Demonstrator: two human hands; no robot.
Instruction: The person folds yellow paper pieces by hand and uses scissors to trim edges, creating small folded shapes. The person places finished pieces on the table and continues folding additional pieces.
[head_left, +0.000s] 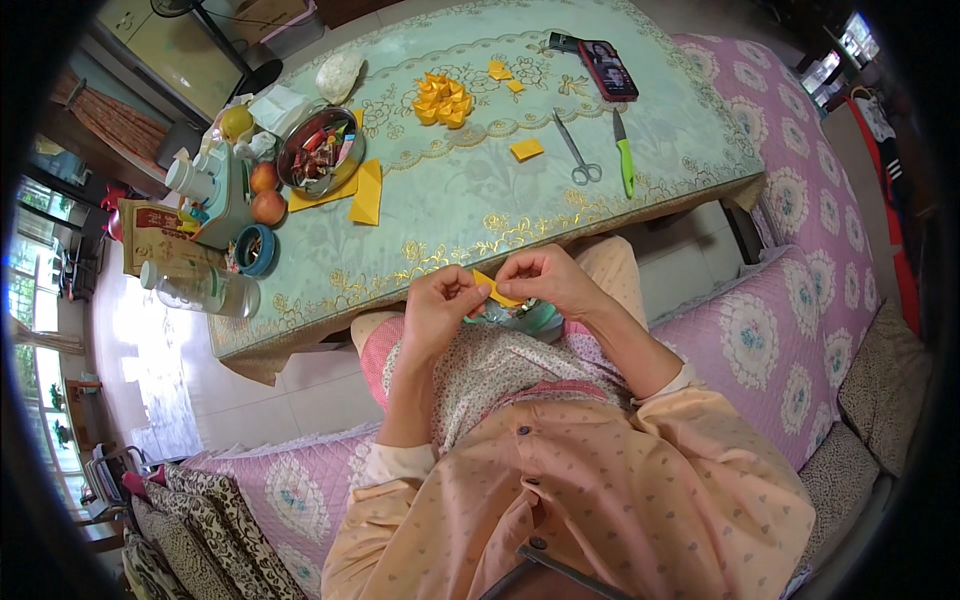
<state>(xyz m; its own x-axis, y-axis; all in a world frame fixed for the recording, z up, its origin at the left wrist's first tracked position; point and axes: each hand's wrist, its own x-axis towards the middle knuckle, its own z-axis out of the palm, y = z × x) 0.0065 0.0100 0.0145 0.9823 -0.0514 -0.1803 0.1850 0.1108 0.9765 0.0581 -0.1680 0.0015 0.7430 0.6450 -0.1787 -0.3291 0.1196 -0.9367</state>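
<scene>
Between my two hands, just off the table's near edge and above my lap, is a small piece of folded yellow paper (493, 289). My left hand (444, 304) pinches its left side between thumb and forefinger. On the other side, my right hand (546, 282) grips the paper's right edge the same way. On the table beyond, a cluster of folded yellow paper pieces (442, 100) stands together. A flat yellow paper packet (526, 150) lies nearer to me, and small folded bits (499, 70) lie farther back.
Metal scissors (579, 154) and a green-handled knife (624, 157) lie on the right, below a phone (607, 71) with a lit screen. Leftward stand a steel bowl of wrapped sweets (322, 154), yellow sheets (366, 193), apples (268, 206), a blue pot (256, 249) and a plastic bottle (201, 291).
</scene>
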